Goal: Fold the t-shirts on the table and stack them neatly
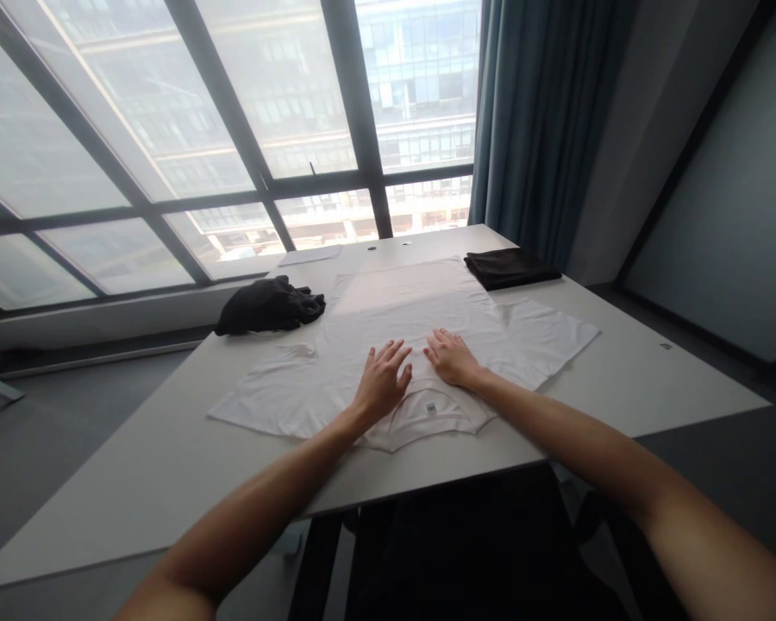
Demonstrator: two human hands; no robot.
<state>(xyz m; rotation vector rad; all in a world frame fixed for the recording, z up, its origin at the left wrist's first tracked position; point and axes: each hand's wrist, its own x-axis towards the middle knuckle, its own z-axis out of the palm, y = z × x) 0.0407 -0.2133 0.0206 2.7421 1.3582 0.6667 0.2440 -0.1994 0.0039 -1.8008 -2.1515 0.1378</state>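
A white T-shirt (407, 302) lies spread out on the white table, its neckline toward me and its hem toward the window. Both sleeves stretch out to the sides, and small wrinkles run across the cloth. My left hand (383, 377) rests on the shirt just above the collar, fingers apart. Close beside it, my right hand (451, 355) lies flat on the fabric with its fingers stretched out. Neither hand grips the cloth. A small dark label (431, 409) shows inside the collar.
A crumpled black cloth (268, 304) sits at the table's left edge. Folded black fabric (510, 267) lies at the back right. The white table (135, 483) has its near edge close to my body. Beyond it stand a window and a blue curtain (536, 129).
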